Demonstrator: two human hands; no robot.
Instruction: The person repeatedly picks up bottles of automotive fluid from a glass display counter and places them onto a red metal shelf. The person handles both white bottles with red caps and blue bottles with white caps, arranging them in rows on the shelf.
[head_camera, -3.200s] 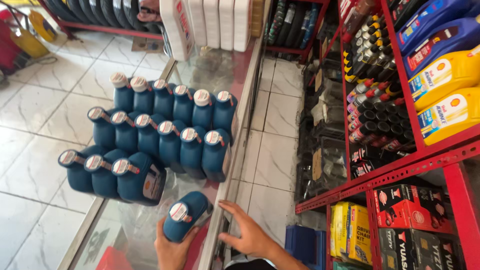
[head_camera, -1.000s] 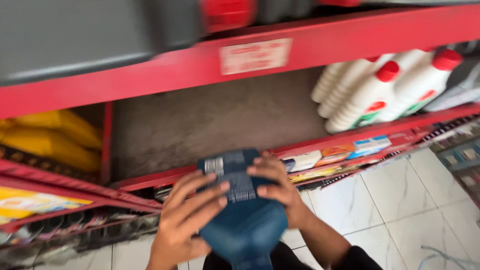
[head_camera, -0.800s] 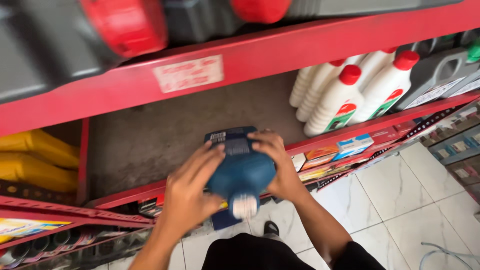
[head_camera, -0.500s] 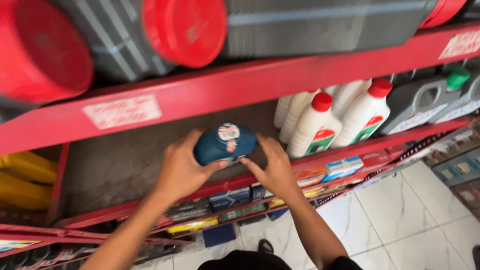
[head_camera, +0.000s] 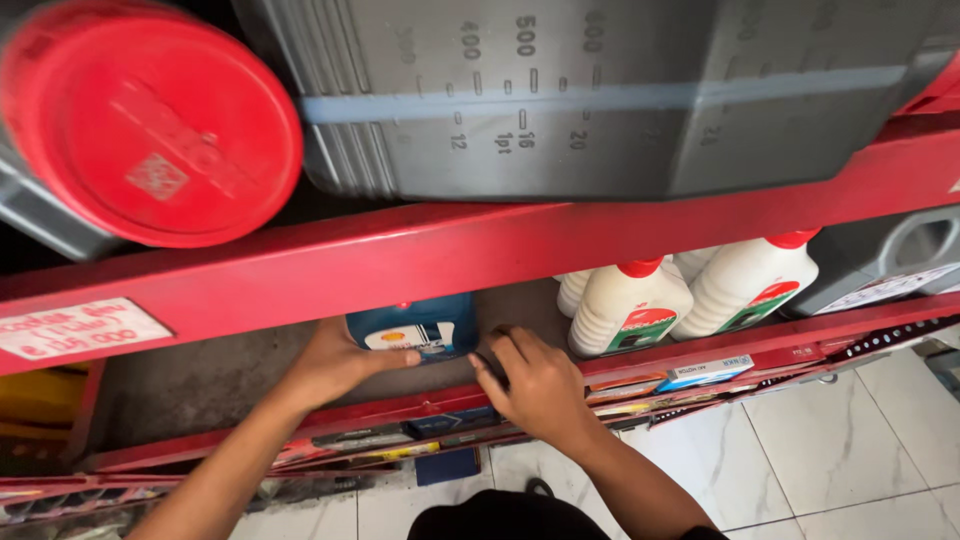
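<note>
Blue bottle (head_camera: 415, 325) stands on a red metal shelf (head_camera: 400, 410), set back under the red beam (head_camera: 480, 250) of the shelf above, so only its lower half shows. The shelf floor (head_camera: 210, 370) is dull grey-brown board, bare to the left of the bottle. Below the shelf's front lip, pale tiled floor (head_camera: 760, 450) shows at the near right. White bottles (head_camera: 690, 295) with red caps stand to the right of the blue bottle, a gap between them, and a grey jug (head_camera: 900, 255) stands at the far right. On the upper shelf lies a grey container (head_camera: 600, 100) with a raised measuring scale, and to its left a big red cap (head_camera: 150, 130) faces the camera.

The blue bottle has a flat front with a pale label bearing a small red and yellow mark; its top is hidden by the beam.

Left hand (head_camera: 335, 360) rests against the bottle's left side, thumb laid across the lower front, fingers hidden behind. Right hand (head_camera: 535, 385) lies just right of the bottle near the shelf's front edge, fingers loosely curled; whether it touches the bottle or grips anything cannot be told.
</note>
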